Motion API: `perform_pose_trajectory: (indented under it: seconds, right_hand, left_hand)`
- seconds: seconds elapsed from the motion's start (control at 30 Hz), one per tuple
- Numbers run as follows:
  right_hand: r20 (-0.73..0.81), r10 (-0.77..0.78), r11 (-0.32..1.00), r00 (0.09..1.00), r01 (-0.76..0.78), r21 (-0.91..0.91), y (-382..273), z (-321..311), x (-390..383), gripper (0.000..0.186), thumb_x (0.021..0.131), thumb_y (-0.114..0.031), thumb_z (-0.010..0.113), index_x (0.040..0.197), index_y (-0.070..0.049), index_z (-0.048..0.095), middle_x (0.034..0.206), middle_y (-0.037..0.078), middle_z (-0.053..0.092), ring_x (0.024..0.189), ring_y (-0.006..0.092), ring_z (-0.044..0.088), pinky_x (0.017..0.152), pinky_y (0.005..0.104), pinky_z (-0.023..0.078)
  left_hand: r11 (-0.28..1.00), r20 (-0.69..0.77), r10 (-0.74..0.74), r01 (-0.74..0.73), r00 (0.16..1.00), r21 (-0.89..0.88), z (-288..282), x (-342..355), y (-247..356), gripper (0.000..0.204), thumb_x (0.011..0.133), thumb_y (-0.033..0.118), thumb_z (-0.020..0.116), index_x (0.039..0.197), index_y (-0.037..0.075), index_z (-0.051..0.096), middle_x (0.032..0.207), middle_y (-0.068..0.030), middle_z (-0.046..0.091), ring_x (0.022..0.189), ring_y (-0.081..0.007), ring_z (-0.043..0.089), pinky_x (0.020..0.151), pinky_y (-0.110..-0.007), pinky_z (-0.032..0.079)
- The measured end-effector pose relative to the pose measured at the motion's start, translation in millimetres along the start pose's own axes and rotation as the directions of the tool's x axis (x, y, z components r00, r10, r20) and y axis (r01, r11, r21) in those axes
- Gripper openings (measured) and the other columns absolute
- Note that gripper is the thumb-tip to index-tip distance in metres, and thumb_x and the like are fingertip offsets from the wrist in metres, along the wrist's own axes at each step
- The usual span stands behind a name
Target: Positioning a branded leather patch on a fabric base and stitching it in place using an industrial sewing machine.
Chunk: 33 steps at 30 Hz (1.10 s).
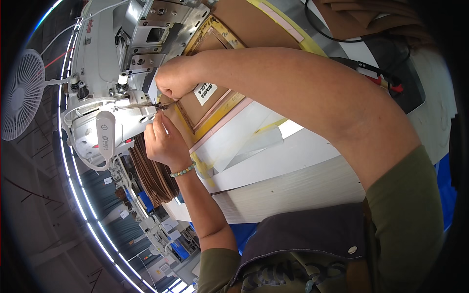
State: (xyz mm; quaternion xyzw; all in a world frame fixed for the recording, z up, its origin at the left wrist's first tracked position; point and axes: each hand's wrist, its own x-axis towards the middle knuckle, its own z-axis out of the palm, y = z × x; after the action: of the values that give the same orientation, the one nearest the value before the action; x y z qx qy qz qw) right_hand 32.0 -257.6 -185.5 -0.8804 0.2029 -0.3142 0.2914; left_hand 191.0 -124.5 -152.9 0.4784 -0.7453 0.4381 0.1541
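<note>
A white sewing machine (110, 119) stands at the left, its needle area (161, 106) between my two hands. My left hand (166, 141), with a beaded bracelet (183, 171) at the wrist, reaches up to the needle area, its fingertips pinched together. My right hand (178, 78) comes across from the far side with curled fingers, close beside the needle. Whatever either hand pinches is too small to make out. Beneath the right hand lies a brown panel (198, 115) in a yellow-edged template frame (220, 111), with a white printed label (205, 93) on it.
Metal brackets (154, 36) rise behind the machine. A white fan (22, 95) and a small control unit (105, 136) are at the left. Brown pieces hang in a stack (154, 171) below the machine head; more brown pieces (371, 17) and red-handled scissors (381, 80) lie far right.
</note>
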Motion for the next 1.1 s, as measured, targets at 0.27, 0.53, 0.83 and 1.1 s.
perform_pose_trajectory:
  seconds: [0.27,0.53,0.83,1.1]
  right_hand:
    - [-0.018,-0.007,1.0,1.0,0.006,-0.027,-2.2,-0.6,0.7,0.003,0.071,-0.008,0.075,0.069,-0.009,0.074,0.073,0.008,0.072,0.073,0.0264,0.071,0.065,0.041,0.053]
    - [-0.011,-0.012,1.0,1.0,0.012,0.01,1.1,0.2,0.6,0.002,0.071,-0.009,0.075,0.069,-0.01,0.074,0.072,0.009,0.072,0.072,0.0269,0.071,0.064,0.0409,0.053]
    - [-0.011,-0.014,1.0,1.0,0.014,-0.001,2.5,1.9,1.9,0.003,0.071,-0.01,0.076,0.069,-0.01,0.074,0.07,0.009,0.071,0.07,0.0275,0.07,0.062,0.0415,0.052]
    - [-0.017,0.003,1.0,1.0,-0.003,0.005,1.0,2.1,1.7,0.002,0.071,-0.01,0.075,0.07,-0.011,0.074,0.071,0.009,0.071,0.07,0.0276,0.07,0.063,0.0416,0.052]
  left_hand:
    - [0.999,0.021,-0.04,0.04,0.999,-0.002,1.4,1.0,3.1,0.004,0.09,0.012,0.076,0.091,0.009,0.074,0.073,-0.0038,0.059,0.064,-0.0229,0.062,0.054,-0.035,0.05]
    - [0.995,0.018,-0.097,0.097,0.995,0.032,5.6,-2.4,8.4,0.008,0.09,0.016,0.078,0.092,0.009,0.076,0.073,-0.0043,0.061,0.065,-0.0235,0.063,0.056,-0.036,0.051]
    - [0.988,0.043,-0.152,0.15,0.987,0.049,4.6,-4.3,11.4,0.012,0.089,0.02,0.079,0.095,0.009,0.078,0.07,-0.0041,0.06,0.064,-0.0236,0.062,0.055,-0.037,0.049]
    - [0.994,-0.056,-0.11,0.111,0.992,0.02,14.5,-6.9,4.4,0.011,0.089,0.019,0.079,0.091,0.009,0.078,0.067,-0.0024,0.061,0.054,-0.0185,0.057,0.049,-0.034,0.044]
